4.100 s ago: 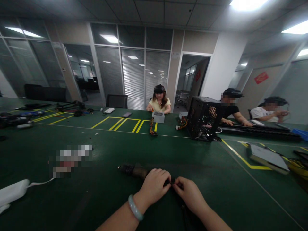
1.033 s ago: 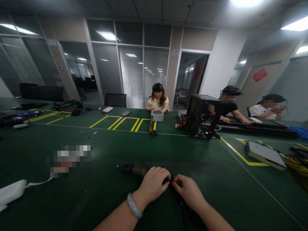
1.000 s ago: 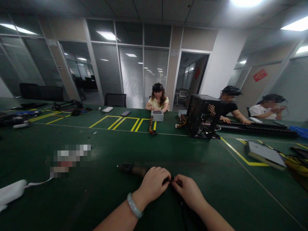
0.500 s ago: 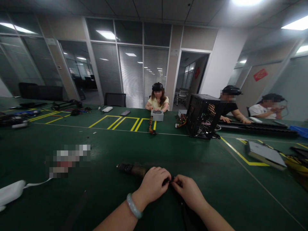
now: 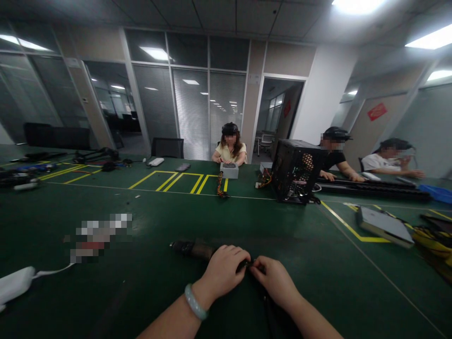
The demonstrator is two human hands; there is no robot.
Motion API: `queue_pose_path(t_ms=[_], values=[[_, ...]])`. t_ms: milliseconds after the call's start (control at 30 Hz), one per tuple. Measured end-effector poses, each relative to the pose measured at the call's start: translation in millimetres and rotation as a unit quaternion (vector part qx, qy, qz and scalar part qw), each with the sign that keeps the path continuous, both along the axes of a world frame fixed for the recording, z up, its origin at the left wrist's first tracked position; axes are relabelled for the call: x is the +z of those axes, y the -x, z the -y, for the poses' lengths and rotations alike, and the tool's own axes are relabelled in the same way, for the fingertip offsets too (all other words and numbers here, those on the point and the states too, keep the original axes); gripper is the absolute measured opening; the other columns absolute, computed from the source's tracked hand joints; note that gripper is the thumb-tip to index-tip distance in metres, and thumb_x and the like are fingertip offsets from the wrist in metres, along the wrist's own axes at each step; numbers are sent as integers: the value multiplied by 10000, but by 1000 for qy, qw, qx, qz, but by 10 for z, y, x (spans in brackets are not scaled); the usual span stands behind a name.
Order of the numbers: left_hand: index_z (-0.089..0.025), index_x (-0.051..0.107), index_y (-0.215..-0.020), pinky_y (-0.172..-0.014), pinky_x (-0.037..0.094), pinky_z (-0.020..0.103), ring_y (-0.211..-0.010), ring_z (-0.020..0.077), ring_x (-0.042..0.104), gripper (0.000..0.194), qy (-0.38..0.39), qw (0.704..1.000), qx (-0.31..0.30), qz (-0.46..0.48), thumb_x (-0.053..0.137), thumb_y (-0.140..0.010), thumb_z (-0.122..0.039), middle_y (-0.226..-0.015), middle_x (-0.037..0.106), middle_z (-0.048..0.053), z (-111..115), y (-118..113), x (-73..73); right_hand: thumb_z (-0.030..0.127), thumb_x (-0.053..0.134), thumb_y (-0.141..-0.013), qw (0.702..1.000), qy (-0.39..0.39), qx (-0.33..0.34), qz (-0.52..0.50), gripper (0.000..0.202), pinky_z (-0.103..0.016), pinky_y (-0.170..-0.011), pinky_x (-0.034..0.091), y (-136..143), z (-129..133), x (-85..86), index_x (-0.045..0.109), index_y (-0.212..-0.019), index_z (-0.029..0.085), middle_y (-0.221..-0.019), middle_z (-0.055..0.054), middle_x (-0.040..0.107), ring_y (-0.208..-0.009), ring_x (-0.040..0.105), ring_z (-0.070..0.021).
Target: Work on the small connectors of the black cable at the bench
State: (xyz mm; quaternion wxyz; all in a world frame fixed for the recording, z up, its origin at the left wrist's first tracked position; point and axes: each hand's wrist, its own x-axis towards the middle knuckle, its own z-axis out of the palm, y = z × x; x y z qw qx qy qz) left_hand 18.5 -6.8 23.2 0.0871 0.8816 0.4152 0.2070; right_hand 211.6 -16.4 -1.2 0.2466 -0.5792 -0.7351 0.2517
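A dark stick-shaped tool, which looks like an electric screwdriver [image 5: 197, 249], lies on the green table with its narrow metal tip pointing left. My left hand [image 5: 228, 268], a pale bangle on its wrist, is closed around the tool's rear part and hides it. Close beside it, my right hand [image 5: 273, 280] has thumb and fingers pinched at the tool's rear end, on what looks like the end of a black cable [image 5: 266, 301]. That cable runs down below the right hand toward me. The exact joint between the fingertips is small, dark and partly hidden.
A black computer case [image 5: 296, 169] stands beyond my hands. Across the table a person sits behind a grey power supply [image 5: 229, 170] with loose wires. Two more people sit at the right, near a flat silver box [image 5: 384, 226]. A white power strip [image 5: 16, 284] lies left.
Both hands keep their grip and have barely moved, with small finger shifts at the tool's end. The view has turned slightly. At the far right, a person's hand has lowered.
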Motion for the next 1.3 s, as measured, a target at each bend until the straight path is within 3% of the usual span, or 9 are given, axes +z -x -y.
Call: queue_pose_path(t_ms=[200,400,567,767,933,1100,1300], values=[[-227,586,-925,-809,372,325,-909,193,558,81,7,1000,10,11,593,-851,-194,-946,634,-2,-9,-1,-31,267,577,-861,1000,-2,1,-5,126,-213,-592,358,-1,18,13,667,-783,223,-747,21,691,-684,616,-143],[-240,581,-999,-842,368,329,-940,194,558,197,10,1000,-2,19,577,-830,-137,-996,635,2,2,8,-7,260,586,-858,1000,-6,1,-1,118,-207,-597,355,-1,12,10,664,-779,219,-744,22,690,-682,614,-139],[-233,581,-934,-817,372,321,-929,183,555,108,24,1000,9,9,584,-849,-167,-968,632,-15,3,4,11,251,591,-856,1000,-15,2,-3,116,-207,-604,355,-2,3,-6,667,-773,221,-735,26,683,-678,608,-137],[-244,579,-984,-830,358,325,-941,188,550,235,13,999,-3,33,584,-797,-102,-993,635,-11,7,9,-14,248,602,-847,1000,-14,0,-1,107,-205,-608,353,-18,-2,-39,669,-768,220,-743,25,685,-689,608,-136],[-238,576,-937,-810,354,317,-908,183,548,145,8,1000,9,24,593,-819,-154,-954,628,-17,-11,0,-51,252,605,-842,1000,-11,-4,-4,101,-205,-600,351,-23,-10,-63,671,-771,223,-732,26,683,-681,603,-138],[-246,576,-947,-823,346,312,-924,175,548,217,10,1000,-6,29,585,-788,-99,-972,627,-27,3,6,-18,253,607,-840,1000,-9,-2,-11,101,-211,-609,354,-14,-3,-33,676,-773,223,-739,22,691,-687,613,-142],[-242,583,-956,-814,354,317,-927,179,551,142,21,1000,15,10,623,-831,-190,-972,626,-25,-7,-4,-20,246,601,-842,1000,-7,-3,-14,104,-210,-606,360,-13,-6,-32,677,-777,222,-746,22,695,-694,619,-142]])
